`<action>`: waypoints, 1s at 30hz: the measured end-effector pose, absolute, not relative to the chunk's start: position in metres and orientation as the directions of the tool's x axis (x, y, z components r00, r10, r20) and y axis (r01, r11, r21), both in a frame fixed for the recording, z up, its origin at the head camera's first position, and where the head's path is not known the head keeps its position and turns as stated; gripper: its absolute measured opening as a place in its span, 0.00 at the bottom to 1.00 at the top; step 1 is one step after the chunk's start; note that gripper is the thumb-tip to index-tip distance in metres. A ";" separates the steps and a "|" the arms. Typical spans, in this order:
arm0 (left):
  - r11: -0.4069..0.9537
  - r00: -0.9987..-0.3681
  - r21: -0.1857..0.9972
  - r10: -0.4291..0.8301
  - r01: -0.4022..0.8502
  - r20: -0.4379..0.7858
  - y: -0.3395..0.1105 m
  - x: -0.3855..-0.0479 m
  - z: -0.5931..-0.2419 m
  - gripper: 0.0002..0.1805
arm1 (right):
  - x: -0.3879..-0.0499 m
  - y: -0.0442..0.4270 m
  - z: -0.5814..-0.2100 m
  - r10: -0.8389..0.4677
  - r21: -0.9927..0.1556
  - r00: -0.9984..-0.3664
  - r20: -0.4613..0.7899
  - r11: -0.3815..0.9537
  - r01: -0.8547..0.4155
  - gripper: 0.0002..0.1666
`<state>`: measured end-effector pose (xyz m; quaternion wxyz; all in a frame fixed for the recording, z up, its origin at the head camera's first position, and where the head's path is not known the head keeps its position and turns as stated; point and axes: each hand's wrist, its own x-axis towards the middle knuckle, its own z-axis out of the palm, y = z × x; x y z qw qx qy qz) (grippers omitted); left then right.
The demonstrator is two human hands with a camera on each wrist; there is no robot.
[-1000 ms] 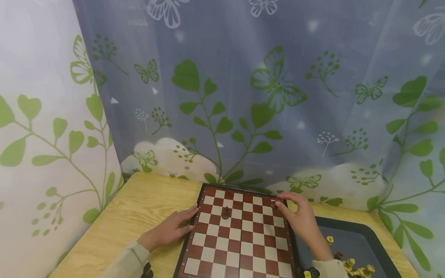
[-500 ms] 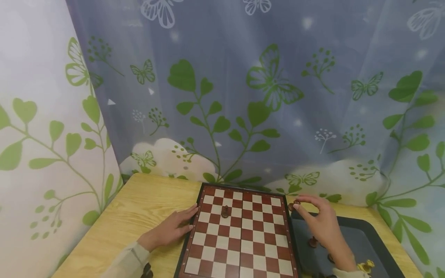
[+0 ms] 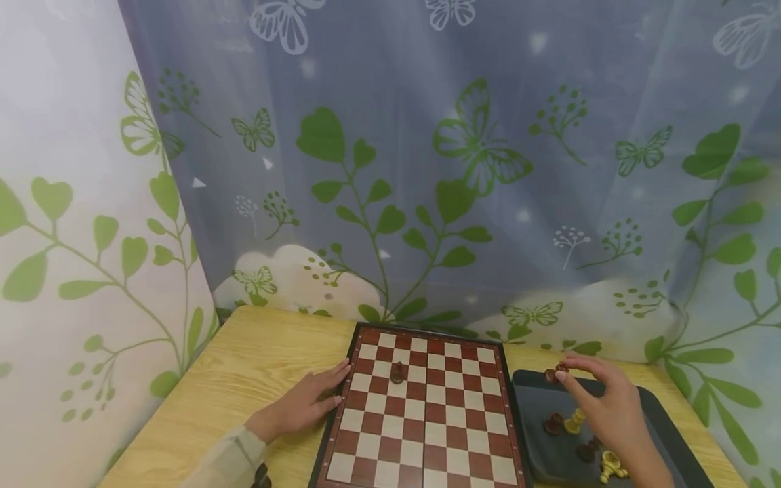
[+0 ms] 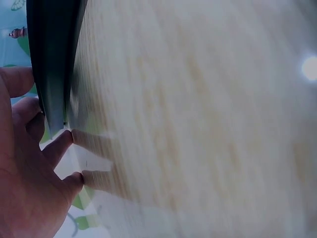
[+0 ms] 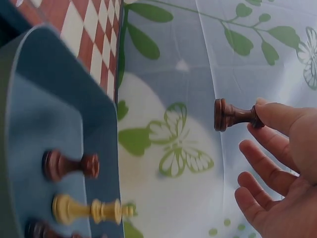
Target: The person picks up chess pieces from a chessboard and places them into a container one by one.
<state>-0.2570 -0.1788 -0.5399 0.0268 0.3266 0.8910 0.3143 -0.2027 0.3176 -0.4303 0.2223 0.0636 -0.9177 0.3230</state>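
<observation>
My right hand (image 3: 610, 400) pinches a dark brown chess piece (image 3: 555, 373) by its top, between thumb and forefinger. In the right wrist view this chess piece (image 5: 233, 114) has its wide base exposed, while the fingertips cover its tip. It is over the far left part of the dark tray (image 3: 659, 413). Straight fingers of my left hand (image 3: 299, 407) touch the left edge of the red-and-white chessboard (image 3: 421, 413); in the left wrist view the thumb side lies against the board's black side. One dark brown chess piece (image 3: 397, 373) stands on the board's far left part.
Inside the tray are a dark brown rook (image 5: 69, 165), a pale yellow king (image 5: 91, 209) and several other pieces. The tray stands right of the board on a wooden table (image 3: 268, 346). A patterned curtain (image 3: 390, 169) hangs behind the table.
My right hand has carried the dark chess piece off the board's far right corner, rightward to above the tray. The left hand stays at the board's edge.
</observation>
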 end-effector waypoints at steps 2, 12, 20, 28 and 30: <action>0.587 -0.781 0.570 0.601 0.575 0.169 -0.178 -0.258 -0.540 0.33 | -0.198 0.326 -0.430 0.040 -0.553 -0.896 0.443 0.799 -0.237 0.16; 0.572 -0.776 0.579 0.603 0.581 0.184 -0.177 -0.258 -0.541 0.32 | -0.183 0.379 -0.439 0.133 -0.564 -0.929 0.346 0.820 -0.093 0.22; 0.567 -0.777 0.588 0.603 0.577 0.180 -0.178 -0.258 -0.543 0.33 | -0.188 0.405 -0.442 0.187 -0.563 -0.947 0.262 0.827 0.008 0.28; 0.562 -0.780 0.610 0.605 0.559 0.157 -0.179 -0.259 -0.543 0.34 | -0.196 0.421 -0.446 0.166 -0.552 -0.981 0.102 0.830 0.082 0.34; 0.562 -0.785 0.616 0.600 0.552 0.155 -0.179 -0.259 -0.543 0.34 | -0.198 0.425 -0.448 0.157 -0.540 -0.985 0.073 0.836 0.093 0.35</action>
